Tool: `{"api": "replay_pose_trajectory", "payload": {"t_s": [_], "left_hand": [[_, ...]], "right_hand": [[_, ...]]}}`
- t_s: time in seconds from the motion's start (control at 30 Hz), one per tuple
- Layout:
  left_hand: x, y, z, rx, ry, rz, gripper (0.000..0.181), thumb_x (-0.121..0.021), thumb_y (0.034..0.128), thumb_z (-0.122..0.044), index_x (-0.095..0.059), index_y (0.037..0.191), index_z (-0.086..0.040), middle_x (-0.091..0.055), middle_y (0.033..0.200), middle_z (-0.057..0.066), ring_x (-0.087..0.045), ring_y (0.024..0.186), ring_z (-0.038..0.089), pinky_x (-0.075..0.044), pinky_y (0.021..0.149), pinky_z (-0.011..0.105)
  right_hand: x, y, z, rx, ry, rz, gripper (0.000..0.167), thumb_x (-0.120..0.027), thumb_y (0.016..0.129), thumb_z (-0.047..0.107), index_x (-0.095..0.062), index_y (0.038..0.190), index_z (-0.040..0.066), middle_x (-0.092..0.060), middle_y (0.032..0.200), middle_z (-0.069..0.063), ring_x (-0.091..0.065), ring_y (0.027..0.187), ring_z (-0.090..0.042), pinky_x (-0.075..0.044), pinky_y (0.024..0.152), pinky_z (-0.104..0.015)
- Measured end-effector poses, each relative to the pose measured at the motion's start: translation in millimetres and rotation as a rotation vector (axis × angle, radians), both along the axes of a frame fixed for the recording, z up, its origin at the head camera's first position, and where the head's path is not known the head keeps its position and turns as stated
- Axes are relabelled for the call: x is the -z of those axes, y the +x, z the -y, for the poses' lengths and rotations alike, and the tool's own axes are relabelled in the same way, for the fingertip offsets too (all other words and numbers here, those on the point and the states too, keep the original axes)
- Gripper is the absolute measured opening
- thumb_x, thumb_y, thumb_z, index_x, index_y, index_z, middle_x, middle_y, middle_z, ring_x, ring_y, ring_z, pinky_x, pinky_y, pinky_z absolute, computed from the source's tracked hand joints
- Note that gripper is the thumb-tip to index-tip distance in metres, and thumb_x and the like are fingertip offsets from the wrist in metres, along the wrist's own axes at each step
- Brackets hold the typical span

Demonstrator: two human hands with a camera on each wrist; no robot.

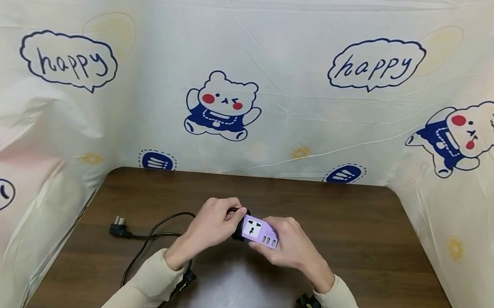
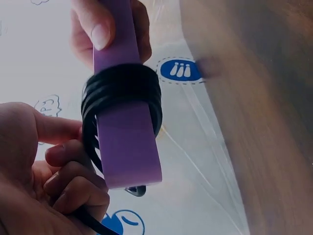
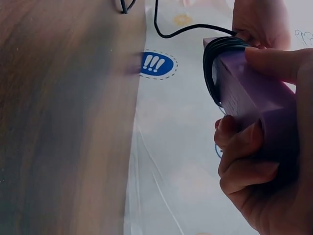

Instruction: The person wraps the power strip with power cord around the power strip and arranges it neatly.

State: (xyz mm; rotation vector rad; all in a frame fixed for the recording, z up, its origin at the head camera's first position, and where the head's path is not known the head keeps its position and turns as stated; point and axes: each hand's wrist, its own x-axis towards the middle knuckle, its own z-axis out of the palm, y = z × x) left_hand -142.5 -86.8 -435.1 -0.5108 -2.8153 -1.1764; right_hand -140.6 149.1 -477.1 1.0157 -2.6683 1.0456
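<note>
1. Plainly, both hands are occupied, and a purple, oblong plastic power strip (image 1: 261,233) with a white socket and a row of USB ports sits between them, seemingly held above the dark brown wooden counter (image 1: 357,227).
2. The right hand (image 1: 289,241) grips the strip's right end, thumb on one side and fingers curled round the other.
3. The left hand (image 1: 213,225), at the opposite end, has its fingers curled on a thin black cable (image 2: 122,85); the left wrist view shows a length of it leaving below those fingers.
4. The key relation: the strip's long axis runs roughly left to right, dipping slightly toward the right hand, while the cable's turns cross that axis, stacked side by side around the body. The left hand is nearer these turns; the purple left end pokes out beyond them.
5. On the counter, left of the left hand, the cable's loose stretch curves beside a black plug with metal prongs (image 1: 119,228).
</note>
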Motion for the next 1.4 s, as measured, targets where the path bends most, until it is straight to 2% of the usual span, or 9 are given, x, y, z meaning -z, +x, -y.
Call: {"api": "replay_pose_trajectory", "payload": {"t_s": [0.17,0.33,0.43,0.53,0.63,0.83,1.07,1.23,1.4], "left_hand": [[2.3,3.5,-3.5,-0.016,-0.007,-0.006,0.020,-0.061,0.1082,-0.023,-0.072,0.093,-0.017,-0.048,0.058,-0.007,-0.042,0.050,0.007,-0.033,0.050,0.024],[7.7,7.0,-7.1,-0.036,-0.058,-0.078,0.021,-0.061,0.1074,-0.021,-0.071,0.090,-0.016,-0.044,0.057,-0.009,-0.041,0.051,0.006,-0.033,0.050,0.025],[10.6,8.9,-9.5,-0.050,-0.091,-0.124,0.020,-0.061,0.1072,-0.021,-0.073,0.093,-0.013,-0.048,0.059,-0.009,-0.043,0.052,0.006,-0.035,0.049,0.025],[13.1,11.4,-11.2,-0.060,-0.111,-0.141,0.021,-0.060,0.1079,-0.022,-0.074,0.100,-0.009,-0.056,0.065,-0.007,-0.047,0.053,0.006,-0.039,0.049,0.025],[14.6,14.2,-11.9,-0.072,-0.132,-0.152,0.022,-0.058,0.1090,-0.022,-0.072,0.100,-0.008,-0.059,0.070,-0.004,-0.049,0.056,0.008,-0.040,0.049,0.026],[12.7,21.7,-9.7,-0.094,-0.157,-0.163,0.031,-0.057,0.1097,-0.023,-0.059,0.079,-0.015,-0.045,0.061,-0.004,-0.045,0.054,0.011,-0.038,0.049,0.029],[13.5,28.3,-3.8,-0.123,-0.150,-0.208,0.034,-0.058,0.1094,-0.023,-0.055,0.076,-0.018,-0.041,0.059,-0.007,-0.044,0.053,0.011,-0.035,0.048,0.029],[20.6,29.6,3.7,-0.128,-0.113,-0.223,0.040,-0.058,0.1102,-0.024,-0.050,0.071,-0.020,-0.038,0.058,-0.009,-0.040,0.052,0.008,-0.033,0.047,0.027],[29.3,31.3,12.0,-0.135,-0.112,-0.252,0.044,-0.056,0.1117,-0.027,-0.046,0.069,-0.021,-0.035,0.058,-0.011,-0.037,0.052,0.007,-0.030,0.047,0.025]], "right_hand": [[-0.7,-1.0,1,0.030,-0.007,-0.006,0.037,-0.086,0.086,0.039,-0.074,0.107,0.011,-0.072,0.084,0.005,-0.059,0.065,0.000,-0.050,0.056,-0.019],[0.1,1.1,4,0.070,0.003,-0.026,0.037,-0.087,0.084,0.039,-0.075,0.105,0.011,-0.071,0.084,0.005,-0.059,0.066,-0.002,-0.049,0.057,-0.019],[1.3,2.9,5,0.093,0.007,-0.036,0.039,-0.087,0.084,0.039,-0.075,0.107,0.009,-0.073,0.087,0.003,-0.060,0.068,-0.003,-0.049,0.058,-0.020],[3.0,3.9,5,0.104,0.007,-0.046,0.041,-0.087,0.084,0.038,-0.075,0.108,0.007,-0.073,0.088,0.001,-0.060,0.068,-0.003,-0.049,0.058,-0.019],[4.2,4.0,5,0.107,0.011,-0.070,0.042,-0.087,0.084,0.038,-0.075,0.108,0.007,-0.073,0.088,0.001,-0.060,0.068,-0.003,-0.048,0.058,-0.019],[5.3,2.8,3,0.151,-0.032,-0.099,0.041,-0.089,0.082,0.036,-0.077,0.108,0.006,-0.075,0.089,0.000,-0.061,0.068,-0.004,-0.050,0.058,-0.020],[5.9,1.2,1,0.159,-0.049,-0.085,0.042,-0.089,0.083,0.036,-0.077,0.110,0.007,-0.075,0.089,0.001,-0.062,0.068,-0.004,-0.051,0.058,-0.020],[6.3,0.2,-4,0.200,-0.056,-0.068,0.041,-0.090,0.081,0.036,-0.077,0.108,0.007,-0.074,0.087,0.002,-0.061,0.066,-0.004,-0.051,0.057,-0.020],[8.2,-0.6,-6,0.209,-0.055,-0.059,0.041,-0.089,0.083,0.038,-0.075,0.107,0.007,-0.073,0.086,0.001,-0.060,0.066,-0.003,-0.051,0.056,-0.020]]}}
